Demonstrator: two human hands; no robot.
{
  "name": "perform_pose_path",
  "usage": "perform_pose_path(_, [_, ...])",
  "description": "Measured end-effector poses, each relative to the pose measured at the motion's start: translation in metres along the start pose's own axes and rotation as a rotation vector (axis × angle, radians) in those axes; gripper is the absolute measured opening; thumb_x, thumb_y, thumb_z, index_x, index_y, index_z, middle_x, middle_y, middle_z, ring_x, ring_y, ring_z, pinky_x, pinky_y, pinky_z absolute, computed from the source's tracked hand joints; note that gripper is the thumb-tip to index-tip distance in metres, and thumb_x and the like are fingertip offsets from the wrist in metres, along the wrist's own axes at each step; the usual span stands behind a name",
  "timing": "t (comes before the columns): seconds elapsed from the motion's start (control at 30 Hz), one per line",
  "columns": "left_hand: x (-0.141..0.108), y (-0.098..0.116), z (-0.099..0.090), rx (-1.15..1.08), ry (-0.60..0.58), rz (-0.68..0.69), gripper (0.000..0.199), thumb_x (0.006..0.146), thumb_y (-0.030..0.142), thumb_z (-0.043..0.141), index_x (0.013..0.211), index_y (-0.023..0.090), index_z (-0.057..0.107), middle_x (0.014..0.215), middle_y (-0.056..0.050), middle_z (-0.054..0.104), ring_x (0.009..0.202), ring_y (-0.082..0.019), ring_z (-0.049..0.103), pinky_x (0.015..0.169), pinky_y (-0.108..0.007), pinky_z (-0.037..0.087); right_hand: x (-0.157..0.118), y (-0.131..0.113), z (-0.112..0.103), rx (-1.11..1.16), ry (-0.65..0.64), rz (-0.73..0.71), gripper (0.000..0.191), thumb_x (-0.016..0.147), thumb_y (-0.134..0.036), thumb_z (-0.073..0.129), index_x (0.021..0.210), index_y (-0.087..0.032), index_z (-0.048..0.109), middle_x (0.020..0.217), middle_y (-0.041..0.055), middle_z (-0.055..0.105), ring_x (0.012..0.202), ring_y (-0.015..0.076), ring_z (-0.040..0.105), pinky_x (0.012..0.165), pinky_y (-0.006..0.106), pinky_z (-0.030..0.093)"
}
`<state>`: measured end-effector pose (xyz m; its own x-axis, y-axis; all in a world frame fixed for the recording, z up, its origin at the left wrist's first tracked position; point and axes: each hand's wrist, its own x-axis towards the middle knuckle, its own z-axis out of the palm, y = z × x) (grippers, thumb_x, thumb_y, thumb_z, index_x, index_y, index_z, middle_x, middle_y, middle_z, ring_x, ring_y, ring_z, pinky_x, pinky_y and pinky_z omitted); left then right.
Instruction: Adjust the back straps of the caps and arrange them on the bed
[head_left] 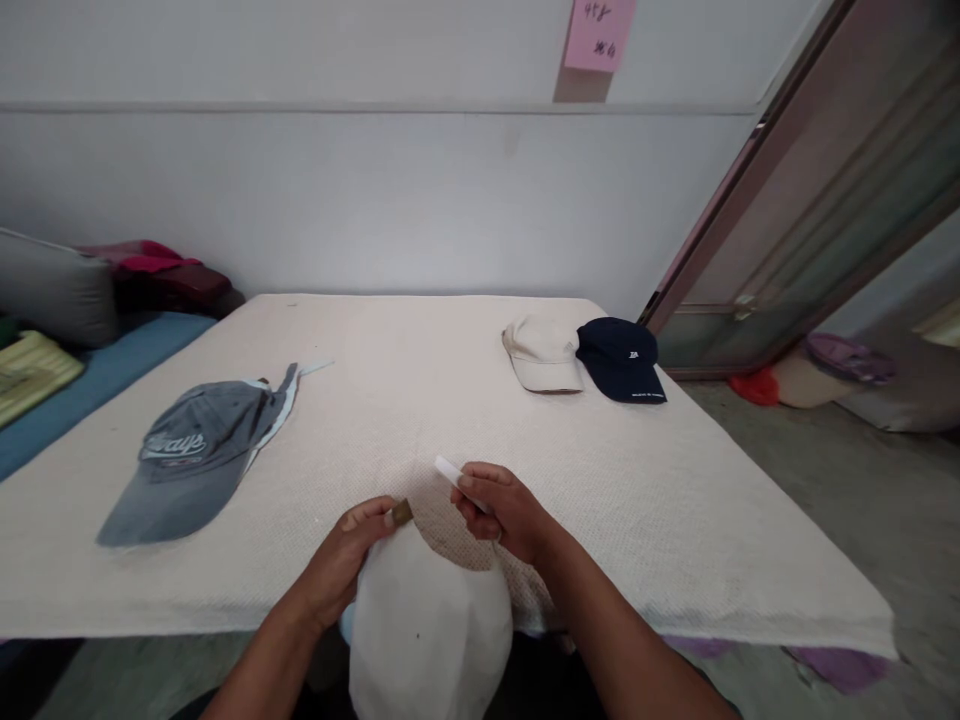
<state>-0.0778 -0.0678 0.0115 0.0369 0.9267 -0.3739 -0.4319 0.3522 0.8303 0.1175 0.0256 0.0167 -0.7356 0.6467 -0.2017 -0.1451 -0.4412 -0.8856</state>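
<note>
- Right hand (499,505): fingers curled, thumb pinching a white strap (448,471).
- Left hand (349,550): closed on a brass-coloured buckle (402,513) (thumb nearest).
- White cap (427,635): below and between both hands.
- Gray cap (225,420): left of the left hand.

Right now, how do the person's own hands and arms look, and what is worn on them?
The left hand and right hand are bare, without gloves; no ring, watch or bracelet shows. No sleeve covers the visible forearms.
</note>
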Motion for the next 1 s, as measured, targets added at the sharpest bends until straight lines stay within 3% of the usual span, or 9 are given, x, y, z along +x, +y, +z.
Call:
perform_pose_path(0.17, [0.0, -0.001, -0.001, -0.036, 0.004, 0.0, 0.016, 0.072, 0.024, 0.07, 0.086, 0.016, 0.071, 0.071, -0.003, 0.068, 0.064, -0.015, 0.061, 0.064, -0.025, 0.047, -0.001, 0.002, -0.001, 0.002, 0.003, 0.005, 0.023, 0.081, -0.034, 0.058, 0.072, -0.013, 0.057, 0.056, -0.0043, 0.043, 0.042, 0.0026, 0.029, 0.04, 0.02, 0.015])
perform_pose_path(0.4, [0.001, -0.005, -0.005, -0.113, -0.077, 0.01, 0.02, 0.07, 0.025, 0.073, 0.087, 0.015, 0.071, 0.077, -0.005, 0.07, 0.064, -0.015, 0.062, 0.063, -0.025, 0.048, -0.001, 0.003, -0.001, -0.007, -0.014, 0.01, 0.024, 0.081, -0.034, 0.058, 0.07, -0.013, 0.057, 0.06, -0.0028, 0.046, 0.044, 0.0031, 0.031, 0.041, 0.02, 0.017])
perform_pose_path(1.0, [0.002, -0.006, 0.005, -0.048, 0.0, -0.019, 0.016, 0.071, 0.029, 0.073, 0.079, 0.015, 0.07, 0.071, -0.005, 0.069, 0.059, -0.015, 0.06, 0.059, -0.025, 0.045, 0.001, 0.006, 0.004, -0.058, -0.063, 0.042, 0.019, 0.077, -0.028, 0.058, 0.066, -0.013, 0.057, 0.053, -0.0035, 0.048, 0.041, 0.0041, 0.034, 0.041, 0.021, 0.021])
